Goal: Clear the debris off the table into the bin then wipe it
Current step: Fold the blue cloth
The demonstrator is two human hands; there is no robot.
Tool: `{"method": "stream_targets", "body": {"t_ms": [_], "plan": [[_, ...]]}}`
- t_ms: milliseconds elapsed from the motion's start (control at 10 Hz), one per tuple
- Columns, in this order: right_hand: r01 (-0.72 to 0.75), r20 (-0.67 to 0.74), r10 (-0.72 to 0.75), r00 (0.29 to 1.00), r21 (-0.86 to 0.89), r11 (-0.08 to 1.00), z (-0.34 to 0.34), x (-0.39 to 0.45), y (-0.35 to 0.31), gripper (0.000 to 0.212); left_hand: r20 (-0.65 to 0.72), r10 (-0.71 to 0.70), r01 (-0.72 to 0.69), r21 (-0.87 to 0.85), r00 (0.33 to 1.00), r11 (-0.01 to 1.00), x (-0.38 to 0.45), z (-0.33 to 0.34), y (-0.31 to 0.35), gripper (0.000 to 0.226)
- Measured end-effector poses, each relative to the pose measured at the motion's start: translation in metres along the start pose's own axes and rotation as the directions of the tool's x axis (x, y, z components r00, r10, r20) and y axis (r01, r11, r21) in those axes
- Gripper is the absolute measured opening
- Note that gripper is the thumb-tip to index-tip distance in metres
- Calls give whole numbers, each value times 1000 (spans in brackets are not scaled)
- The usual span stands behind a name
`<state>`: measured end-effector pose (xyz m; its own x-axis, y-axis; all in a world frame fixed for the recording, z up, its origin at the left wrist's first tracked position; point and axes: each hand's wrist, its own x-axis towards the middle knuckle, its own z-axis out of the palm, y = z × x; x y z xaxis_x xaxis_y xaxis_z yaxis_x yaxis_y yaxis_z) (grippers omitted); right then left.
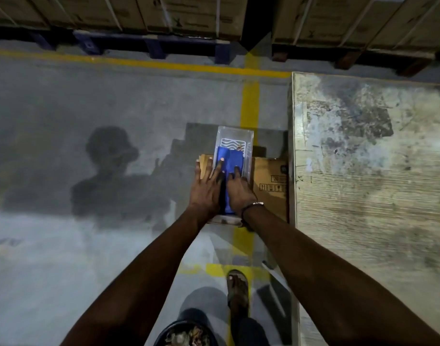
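Note:
A blue cloth [230,159] lies in a clear plastic tray [236,133] that rests on a brown cardboard box [268,181] on the floor, left of the table. My left hand [207,188] lies flat with fingers spread, its fingertips on the cloth's left part. My right hand [240,189] presses on the cloth beside it, fingers curled over the fabric. The worn, stained table top [371,176] fills the right side. At the bottom edge a dark round bin [186,333] holds crumpled debris.
Grey concrete floor with yellow lines [250,106]. Strapped cardboard boxes on blue pallets [154,46] line the far side. My sandalled foot [237,288] stands near the table's left edge, just above the bin.

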<state>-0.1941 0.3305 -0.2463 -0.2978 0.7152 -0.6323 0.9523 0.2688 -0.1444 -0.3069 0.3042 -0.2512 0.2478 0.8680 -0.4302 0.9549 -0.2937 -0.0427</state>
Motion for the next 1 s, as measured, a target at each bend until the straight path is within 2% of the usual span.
{"method": "stream_targets", "body": {"t_ms": [100, 300, 400, 600, 700, 1000], "plan": [[10, 6, -9, 1000, -123, 992, 7, 5, -1, 71, 39, -53, 49, 89, 998, 995, 4, 7, 1, 112], [20, 48, -5, 999, -308, 951, 17, 8, -7, 77, 74, -115, 94, 236, 991, 967, 15, 9, 9, 109], [20, 68, -2, 998, -270, 963, 9, 3, -9, 79, 89, -106, 79, 260, 990, 962, 12, -4, 11, 96], [46, 29, -43, 999, -115, 992, -25, -33, -8, 89, 25, 27, -28, 76, 999, 997, -22, -38, 2, 71], [53, -21, -55, 998, -106, 993, -50, -64, -7, 79, -3, 29, -29, 21, 1000, 999, -48, -60, -3, 70], [176, -249, -146, 957, 101, 979, -100, -180, -6, 60, -175, -184, 134, -265, 967, 955, -143, -152, 14, 51]]}}
